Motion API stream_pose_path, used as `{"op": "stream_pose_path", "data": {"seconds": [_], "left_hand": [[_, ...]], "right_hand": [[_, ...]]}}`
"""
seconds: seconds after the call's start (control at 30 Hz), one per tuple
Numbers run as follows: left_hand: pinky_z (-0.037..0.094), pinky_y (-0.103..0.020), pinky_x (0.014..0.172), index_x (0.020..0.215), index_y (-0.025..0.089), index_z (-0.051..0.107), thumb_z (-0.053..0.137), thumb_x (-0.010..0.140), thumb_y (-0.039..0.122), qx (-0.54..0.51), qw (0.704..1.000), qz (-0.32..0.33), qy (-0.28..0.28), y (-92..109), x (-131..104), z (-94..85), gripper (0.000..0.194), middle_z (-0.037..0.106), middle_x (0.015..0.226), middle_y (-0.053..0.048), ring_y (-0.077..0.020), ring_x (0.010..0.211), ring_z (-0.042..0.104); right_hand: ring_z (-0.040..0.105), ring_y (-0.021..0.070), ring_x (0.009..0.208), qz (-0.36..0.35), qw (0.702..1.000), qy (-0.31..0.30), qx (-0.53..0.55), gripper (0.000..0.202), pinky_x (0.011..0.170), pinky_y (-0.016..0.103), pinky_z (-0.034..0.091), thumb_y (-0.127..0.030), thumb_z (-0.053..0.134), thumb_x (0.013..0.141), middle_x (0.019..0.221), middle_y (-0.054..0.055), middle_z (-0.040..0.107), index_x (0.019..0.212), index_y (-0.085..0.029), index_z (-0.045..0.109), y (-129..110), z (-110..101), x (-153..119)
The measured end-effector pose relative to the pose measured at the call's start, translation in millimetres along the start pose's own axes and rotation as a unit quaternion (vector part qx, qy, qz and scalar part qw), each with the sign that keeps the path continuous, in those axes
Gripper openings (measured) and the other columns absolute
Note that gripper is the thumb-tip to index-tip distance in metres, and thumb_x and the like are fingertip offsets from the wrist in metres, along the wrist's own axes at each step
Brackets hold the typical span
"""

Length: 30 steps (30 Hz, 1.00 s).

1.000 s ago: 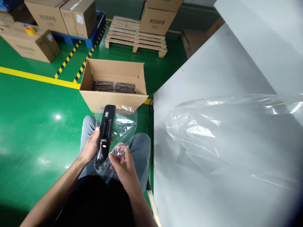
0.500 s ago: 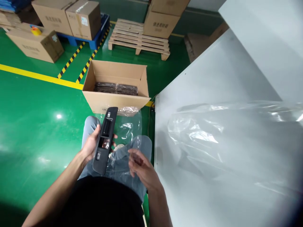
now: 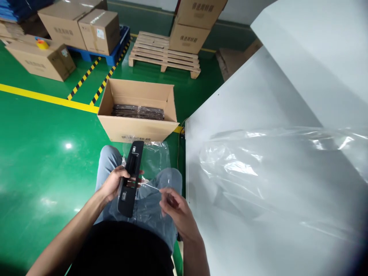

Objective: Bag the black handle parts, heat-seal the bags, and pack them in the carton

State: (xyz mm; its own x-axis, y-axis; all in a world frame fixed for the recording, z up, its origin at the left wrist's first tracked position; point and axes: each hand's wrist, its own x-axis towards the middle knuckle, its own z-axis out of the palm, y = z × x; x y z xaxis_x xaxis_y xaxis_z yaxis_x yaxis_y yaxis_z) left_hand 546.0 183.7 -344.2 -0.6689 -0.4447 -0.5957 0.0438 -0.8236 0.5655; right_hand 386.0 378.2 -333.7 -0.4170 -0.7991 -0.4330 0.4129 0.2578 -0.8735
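A long black plastic trim panel (image 3: 133, 163) with cut-outs and small pale fittings is held upright-slanted above my lap. My left hand (image 3: 112, 184) grips its middle, thumb across the front and fingertips showing past the far edge. Behind and to the right of the panel spreads a clear plastic bag (image 3: 156, 159). My right hand (image 3: 174, 207) is closed in a pinch on the bag's edge, which looks drawn taut toward the panel. How far the bag wraps the panel is hard to see.
An open cardboard box (image 3: 138, 128) ahead holds several dark film-wrapped pieces (image 3: 138, 111). On my right stands a pale grey surface (image 3: 230, 230) with a large clear plastic sheet (image 3: 241, 165) on it. Farther off are a wooden pallet (image 3: 149, 50), a blue pallet (image 3: 110, 59) and stacked cartons (image 3: 188, 38).
My left thumb has moved onto the panel's front. The fingers of my right hand have closed on the bag's edge and stretched it. The view has shifted slightly.
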Motion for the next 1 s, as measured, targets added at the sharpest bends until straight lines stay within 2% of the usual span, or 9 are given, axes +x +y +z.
{"op": "stream_pose_path", "data": {"seconds": [0.17,0.27,0.33,0.43,0.53,0.67,0.77,0.87,1.0], "left_hand": [[0.062,-0.048,0.085,0.125,0.013,0.066,0.061,0.062,0.015,-0.099,0.989,-0.036,-0.101,-1.1,6.1,-16.8,0.063,0.078,0.122,-0.015,-0.0371,0.100,0.078],[0.060,-0.054,0.089,0.122,0.012,0.067,0.059,0.064,0.013,-0.137,0.978,-0.050,-0.149,-2.6,8.9,-21.5,0.059,0.077,0.124,-0.017,-0.0406,0.108,0.076],[0.060,-0.056,0.091,0.119,0.012,0.068,0.058,0.062,0.012,-0.146,0.975,-0.058,-0.158,-3.2,10.1,-21.7,0.058,0.078,0.121,-0.017,-0.0412,0.109,0.075],[0.059,-0.058,0.094,0.118,0.011,0.069,0.059,0.060,0.011,-0.150,0.975,-0.060,-0.150,-2.5,10.1,-19.2,0.058,0.078,0.121,-0.017,-0.0409,0.110,0.075],[0.060,-0.055,0.095,0.123,0.010,0.068,0.063,0.064,0.014,-0.140,0.981,-0.047,-0.123,-0.5,6.7,-13.5,0.059,0.075,0.128,-0.019,-0.0399,0.114,0.073],[0.063,-0.051,0.091,0.125,0.012,0.067,0.075,0.072,0.017,-0.105,0.993,0.016,-0.051,2.0,0.8,-0.1,0.054,0.074,0.132,-0.017,-0.0354,0.111,0.074],[0.066,-0.048,0.083,0.119,0.013,0.069,0.084,0.070,0.015,-0.066,0.996,0.067,0.005,3.6,-0.1,9.1,0.051,0.075,0.127,-0.015,-0.0326,0.101,0.077],[0.067,-0.044,0.076,0.114,0.013,0.070,0.089,0.066,0.015,-0.041,0.995,0.082,0.039,5.8,0.6,12.9,0.051,0.075,0.125,-0.015,-0.0317,0.094,0.078],[0.068,-0.046,0.079,0.110,0.011,0.072,0.090,0.066,0.015,-0.040,0.996,0.076,0.014,8.4,-2.2,12.9,0.048,0.075,0.126,-0.018,-0.0363,0.105,0.076]], "right_hand": [[0.049,0.0090,0.055,-0.009,0.999,-0.013,0.047,0.037,0.051,0.026,0.046,-0.046,0.089,0.078,0.071,-0.005,0.058,0.105,-0.025,0.075,14.1,-10.2,5.9],[0.048,0.0092,0.054,-0.006,0.997,-0.012,0.070,0.038,0.050,0.026,0.047,-0.045,0.091,0.076,0.072,-0.005,0.058,0.105,-0.025,0.075,20.3,-14.6,7.5],[0.049,0.0093,0.054,-0.005,0.997,-0.008,0.072,0.039,0.050,0.026,0.048,-0.044,0.092,0.075,0.073,-0.005,0.058,0.104,-0.026,0.075,20.2,-16.6,7.1],[0.050,0.0098,0.056,-0.004,0.998,-0.003,0.055,0.040,0.052,0.027,0.048,-0.044,0.093,0.073,0.074,-0.005,0.058,0.105,-0.027,0.075,14.3,-18.9,5.9],[0.053,0.0113,0.060,-0.014,0.999,0.021,0.032,0.047,0.058,0.029,0.053,-0.046,0.091,0.075,0.079,-0.003,0.060,0.115,-0.029,0.074,6.6,-21.9,6.3],[0.066,0.0182,0.077,-0.040,0.991,0.126,-0.014,0.066,0.072,0.036,0.061,-0.057,0.085,0.078,0.099,0.004,0.068,0.135,-0.028,0.066,6.5,-20.8,9.1],[0.071,0.0237,0.088,-0.014,0.983,0.184,-0.015,0.083,0.074,0.039,0.063,-0.057,0.093,0.066,0.105,0.007,0.071,0.137,-0.027,0.063,15.4,-8.2,8.5],[0.071,0.0214,0.080,0.026,0.983,0.180,0.038,0.074,0.074,0.039,0.064,-0.050,0.097,0.063,0.088,0.002,0.071,0.127,-0.025,0.070,22.1,8.3,5.0],[0.063,0.0132,0.066,0.030,0.978,0.152,0.138,0.054,0.071,0.033,0.062,-0.042,0.097,0.064,0.072,-0.005,0.064,0.111,-0.024,0.077,19.2,13.9,6.2]]}}
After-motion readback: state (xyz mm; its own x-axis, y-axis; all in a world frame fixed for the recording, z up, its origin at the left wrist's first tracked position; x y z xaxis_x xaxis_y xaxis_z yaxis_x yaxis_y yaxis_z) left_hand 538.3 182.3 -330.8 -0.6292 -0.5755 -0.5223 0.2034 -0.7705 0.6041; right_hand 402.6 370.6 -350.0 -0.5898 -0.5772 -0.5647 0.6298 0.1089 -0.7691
